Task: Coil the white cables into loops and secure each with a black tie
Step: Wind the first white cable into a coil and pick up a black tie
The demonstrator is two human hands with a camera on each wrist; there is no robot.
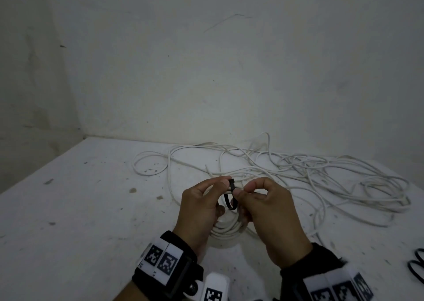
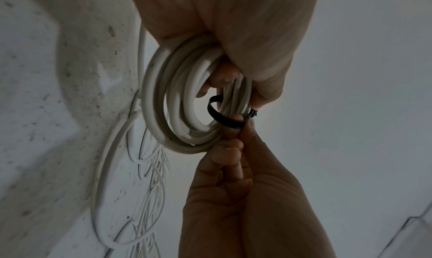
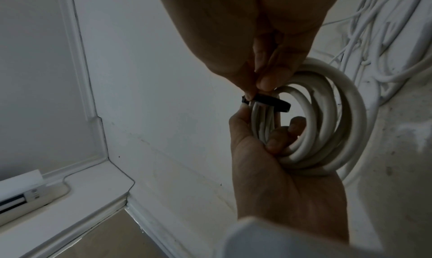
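Note:
A coil of white cable (image 1: 226, 230) hangs above the table, gripped near its top by my left hand (image 1: 221, 187). In the left wrist view the coil (image 2: 173, 103) shows several turns bunched in my left hand (image 2: 224, 73). A black tie (image 1: 231, 194) is looped around the bunched strands. My right hand (image 1: 242, 191) pinches the tie between thumb and forefinger, right beside my left fingertips. The right wrist view shows the tie (image 3: 268, 102) as a loose band around the coil (image 3: 327, 114), its head at the pinch. A cable tail runs from the coil down to the table.
A loose tangle of white cable (image 1: 321, 174) sprawls over the white table (image 1: 91, 209) behind and to the right of my hands. More black ties (image 1: 416, 266) lie at the table's right edge. A wall stands close behind the table.

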